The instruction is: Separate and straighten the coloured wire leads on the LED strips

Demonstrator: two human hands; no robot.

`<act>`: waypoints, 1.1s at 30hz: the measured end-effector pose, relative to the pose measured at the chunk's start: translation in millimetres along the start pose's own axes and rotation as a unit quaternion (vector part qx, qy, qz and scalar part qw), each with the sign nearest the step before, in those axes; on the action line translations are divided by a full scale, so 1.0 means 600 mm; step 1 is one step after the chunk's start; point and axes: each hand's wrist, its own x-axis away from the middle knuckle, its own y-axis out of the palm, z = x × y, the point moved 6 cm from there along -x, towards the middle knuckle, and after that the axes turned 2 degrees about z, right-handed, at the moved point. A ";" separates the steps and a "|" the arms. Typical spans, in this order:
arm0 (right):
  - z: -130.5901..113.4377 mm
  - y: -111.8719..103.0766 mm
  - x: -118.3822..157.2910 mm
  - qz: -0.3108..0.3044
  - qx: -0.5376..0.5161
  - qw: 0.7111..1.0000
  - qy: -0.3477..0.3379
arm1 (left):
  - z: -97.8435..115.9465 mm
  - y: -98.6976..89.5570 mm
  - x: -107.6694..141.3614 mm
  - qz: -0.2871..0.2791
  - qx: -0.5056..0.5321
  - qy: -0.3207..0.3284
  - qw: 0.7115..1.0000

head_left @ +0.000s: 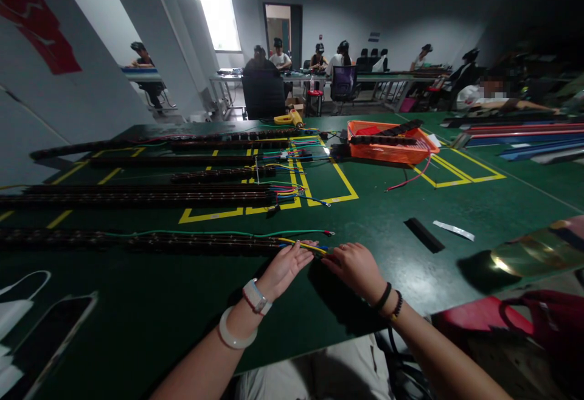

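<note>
A dark cable bundle with pale flecks (pixel 205 243) lies along the near part of the green table, and yellow and blue wires (pixel 314 247) come out of its right end. My left hand (pixel 283 271) is under and beside these wires, palm turned up and fingers stretched out. On the right, my right hand (pixel 358 268) has its fingers bent and closed around the wire ends; the tips are hidden by the hand. Just above the bundle runs a loose green wire (pixel 255 233), ending in a red-sleeved ring terminal (pixel 329 233).
Further bundles (pixel 150 195) lie behind, across yellow tape outlines. An orange basket (pixel 390 144) and a yellow heat gun (pixel 289 119) are at the back. Right of my hands are a black strip (pixel 423 234) and a shiny roll (pixel 538 253). A phone (pixel 57 339) lies front left.
</note>
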 end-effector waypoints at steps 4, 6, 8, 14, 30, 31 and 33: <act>0.007 -0.004 -0.011 -0.018 -0.022 0.999 0.029 | 0.000 0.000 0.003 0.014 0.002 -0.003 1.000; 0.018 -0.014 -0.023 -0.001 -0.028 0.998 0.058 | 0.000 -0.001 0.004 0.022 0.004 -0.008 1.000; 0.030 -0.012 -0.039 -0.011 -0.027 0.996 0.084 | 0.002 0.001 0.005 0.023 -0.001 -0.013 1.000; 0.055 0.053 -0.090 -0.142 -0.027 0.982 0.123 | 0.009 0.005 0.010 0.006 -0.031 -0.028 0.999; 0.065 0.025 -0.089 0.001 0.044 0.995 0.086 | 0.012 -0.004 0.008 -0.003 -0.012 -0.049 0.999; 0.061 0.015 -0.078 0.026 0.036 0.996 0.078 | 0.011 -0.005 0.007 -0.002 -0.013 -0.048 0.999; 0.048 -0.003 -0.054 0.065 0.006 0.997 0.051 | 0.010 -0.005 0.007 -0.004 -0.019 -0.048 0.999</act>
